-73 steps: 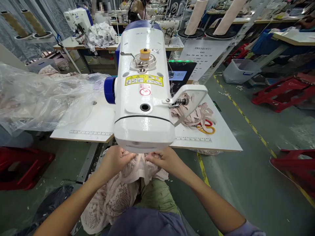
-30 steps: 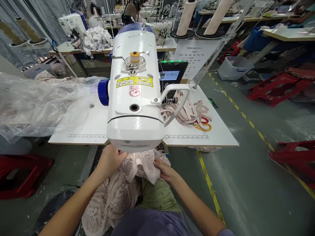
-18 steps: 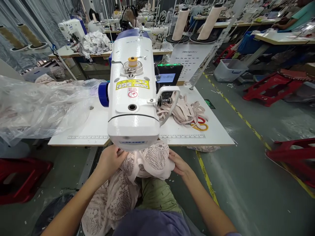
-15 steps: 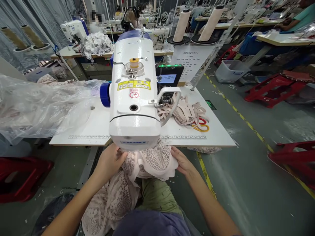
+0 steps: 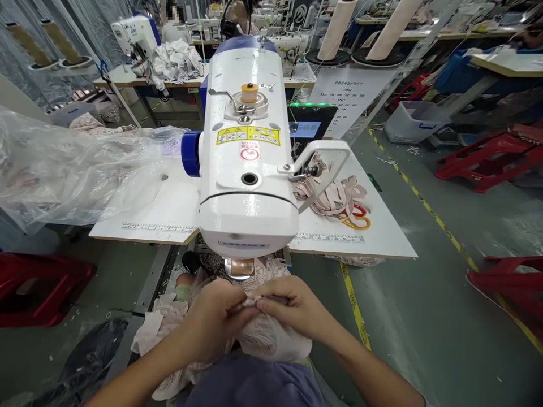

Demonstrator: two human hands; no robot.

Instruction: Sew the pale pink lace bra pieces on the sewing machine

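A pale pink lace garment (image 5: pixel 267 339) lies bunched in my lap, just below the head of a white sewing machine (image 5: pixel 248 164). My left hand (image 5: pixel 216 319) and my right hand (image 5: pixel 288 308) meet in front of me, both closed in a pinch on the garment's top edge. More of the lace (image 5: pixel 265 268) trails up toward the machine's presser foot area (image 5: pixel 240 268). The fingertips touch each other over the fabric.
A white table (image 5: pixel 169 209) carries the machine, a heap of pink elastic strips (image 5: pixel 335 195) with red and yellow scissors (image 5: pixel 358 217), and a clear plastic bag (image 5: pixel 72 169) at left. Red stools (image 5: pixel 487 158) stand right and left. A control panel (image 5: pixel 309 130) glows behind.
Both hands have pulled back from under the machine head toward my body and come together, pinching the lace garment, which now sits lower in my lap.
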